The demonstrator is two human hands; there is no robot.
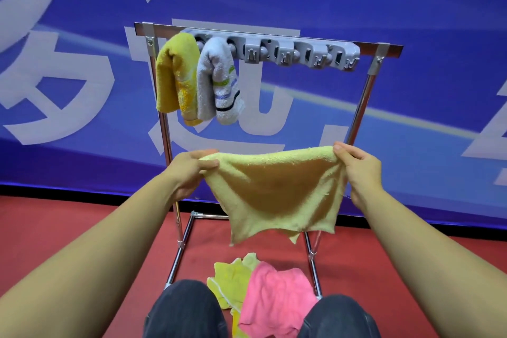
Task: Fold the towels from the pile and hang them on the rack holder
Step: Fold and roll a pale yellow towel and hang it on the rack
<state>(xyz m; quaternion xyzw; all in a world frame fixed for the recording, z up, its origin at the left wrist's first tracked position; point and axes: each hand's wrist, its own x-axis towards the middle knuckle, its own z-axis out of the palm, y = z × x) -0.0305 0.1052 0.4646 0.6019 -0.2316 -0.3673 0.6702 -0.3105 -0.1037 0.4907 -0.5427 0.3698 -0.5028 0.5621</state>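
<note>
Held towel: pale yellow towel (277,189) hangs spread in the air in front of the rack, its top edge stretched between both hands, its ragged lower edge dangling above the pile.
Left hand: left hand (189,173) pinches the towel's top left corner, thumb over the cloth and fingers curled behind it.
Right hand: right hand (362,170) pinches the top right corner in the same way, fingers curled round the edge.
Rack: rack holder (274,49), a grey plastic strip of clips and hooks, is fixed along the top bar of a chrome frame (167,132) that stands on the floor.
Hung towels: mustard-yellow towel (175,77) hangs folded at the left end of the holder; white striped towel (216,82) hangs just beside it on the right, the two touching. The clips further right carry nothing.
Pile: pink towel (274,302) lies crumpled on the floor between the knees, partly over a light yellow-green towel (230,280), inside the frame's base.
Floor: red floor (82,228) under the frame and pile.
Backdrop: blue banner (411,35) with large white characters stands behind the frame.
Person: bare forearms reach forward; dark trousers (183,310) cover both knees at the bottom edge of the view.
</note>
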